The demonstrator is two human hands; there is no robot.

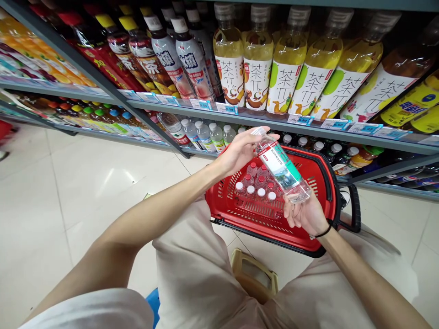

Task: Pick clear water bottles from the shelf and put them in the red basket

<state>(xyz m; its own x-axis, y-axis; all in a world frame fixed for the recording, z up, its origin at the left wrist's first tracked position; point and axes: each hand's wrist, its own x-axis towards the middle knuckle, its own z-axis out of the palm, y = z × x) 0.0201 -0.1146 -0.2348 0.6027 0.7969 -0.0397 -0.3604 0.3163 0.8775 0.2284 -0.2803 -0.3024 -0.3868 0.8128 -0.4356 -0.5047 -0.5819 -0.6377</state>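
Note:
I hold a clear water bottle point(281, 165) with a white, red and green label, tilted over a red shopping basket point(324, 183). My left hand point(240, 153) is closed around its capped upper end. My right hand point(305, 212), with a black band at the wrist, grips its base from below. Inside the basket stand several small bottles point(258, 185) with red and white caps, just under the held bottle.
Store shelves run across the top: large tea bottles point(288, 64) on the upper shelf, small water bottles point(206, 135) on the lower one, price tags point(298, 119) along the edges. My knees are bent over a small stool point(255, 274). White tiled floor point(85, 183) lies to the left.

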